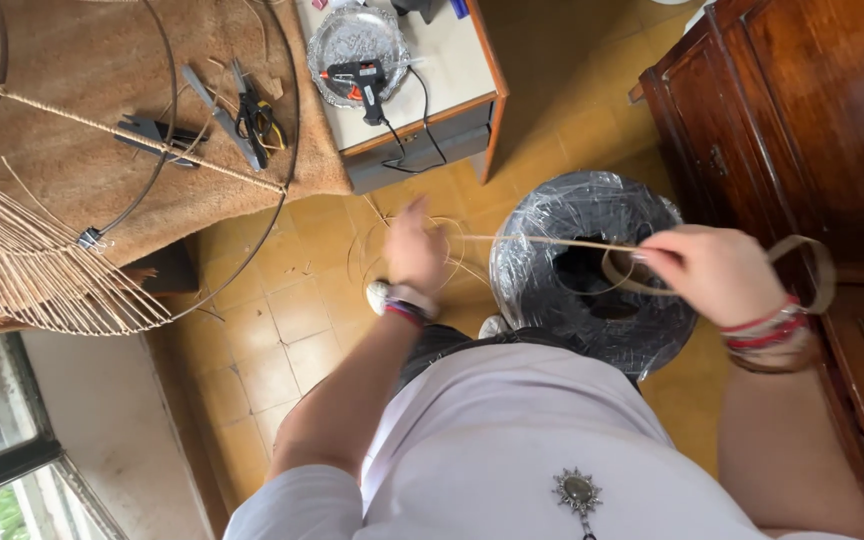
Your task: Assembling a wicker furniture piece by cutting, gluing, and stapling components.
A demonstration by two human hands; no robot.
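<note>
Drawing a pale reed strand (542, 240) taut above the plastic-wrapped spool (592, 270) on the floor, the right hand (717, 272) is pinching it while the blurred left hand (414, 245) has a grip I cannot tell, so even tension matters, with loose coils (377, 250) underfoot and the glue gun (362, 80) tabletop (462, 70) close by.
</note>
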